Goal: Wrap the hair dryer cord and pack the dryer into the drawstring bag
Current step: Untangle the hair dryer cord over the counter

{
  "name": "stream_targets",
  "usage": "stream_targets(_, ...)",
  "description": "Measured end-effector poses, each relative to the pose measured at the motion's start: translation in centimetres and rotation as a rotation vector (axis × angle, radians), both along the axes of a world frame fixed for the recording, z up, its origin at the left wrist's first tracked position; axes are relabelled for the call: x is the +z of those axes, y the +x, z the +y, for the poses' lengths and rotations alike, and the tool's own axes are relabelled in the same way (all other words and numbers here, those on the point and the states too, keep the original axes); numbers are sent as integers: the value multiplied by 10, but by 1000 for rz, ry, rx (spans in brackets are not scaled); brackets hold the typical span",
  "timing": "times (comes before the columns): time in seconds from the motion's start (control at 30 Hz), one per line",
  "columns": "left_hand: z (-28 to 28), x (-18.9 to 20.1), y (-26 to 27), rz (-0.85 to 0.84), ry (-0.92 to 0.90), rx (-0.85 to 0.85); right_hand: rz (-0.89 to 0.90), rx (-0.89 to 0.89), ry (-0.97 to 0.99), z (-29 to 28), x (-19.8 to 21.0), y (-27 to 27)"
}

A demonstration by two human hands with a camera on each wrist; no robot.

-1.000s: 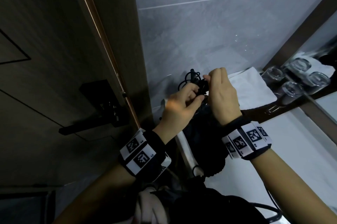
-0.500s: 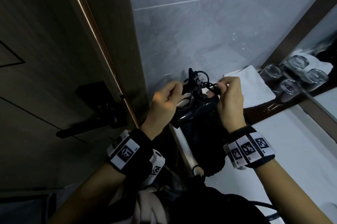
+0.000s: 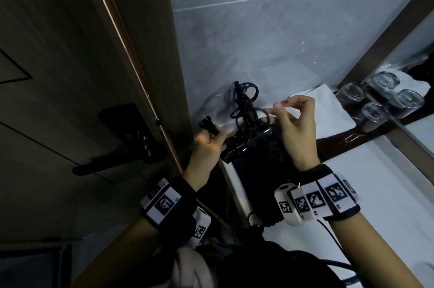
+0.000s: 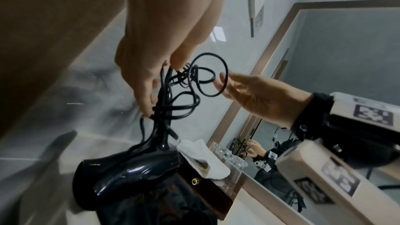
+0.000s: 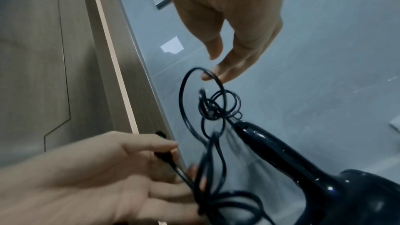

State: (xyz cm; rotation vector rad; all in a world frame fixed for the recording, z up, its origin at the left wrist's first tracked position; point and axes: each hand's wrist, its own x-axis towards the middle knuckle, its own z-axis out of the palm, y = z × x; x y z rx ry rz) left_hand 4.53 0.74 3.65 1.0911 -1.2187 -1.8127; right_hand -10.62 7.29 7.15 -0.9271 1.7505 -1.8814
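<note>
The black hair dryer (image 3: 246,144) lies tilted on the black drawstring bag (image 3: 258,175) at the counter's left end, handle pointing up. Its black cord (image 3: 244,104) stands in loose tangled loops above the handle. My left hand (image 3: 210,138) grips the plug (image 3: 207,124) and several cord strands left of the dryer; in the left wrist view the left hand (image 4: 149,81) curls round the cord (image 4: 173,102). My right hand (image 3: 287,109) hovers right of the loops, fingers relaxed. In the right wrist view a fingertip of the right hand (image 5: 214,73) touches the top loop (image 5: 194,91).
A folded white towel (image 3: 328,111) and upturned glasses (image 3: 375,111) sit behind the right hand, under a mirror (image 3: 418,57). The white counter (image 3: 387,193) runs to the right. A wooden door with a black handle (image 3: 110,165) is close on the left, with the tiled wall (image 3: 258,41) behind.
The hands have drawn apart. My left hand has pulled the plug end down and left. My right hand has let go of the cord loops and opened.
</note>
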Motion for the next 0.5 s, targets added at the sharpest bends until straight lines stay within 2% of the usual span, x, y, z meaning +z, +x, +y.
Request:
stream_targets(0.1,4,-3,0,-70,46,-58,-158,159,-47,1,2,4)
stream_targets(0.23,10,7,-6,-31,31,-155,-6,338,45,2,1,14)
stream_targets(0.3,10,12,-9,4,-2,-159,132,316,115,4,-3,18)
stream_targets(0.4,6,17,-12,87,26,-93,347,160,199,12,-11,17)
stream_targets(0.5,2,21,-11,209,66,-85,298,48,264,19,-16,16)
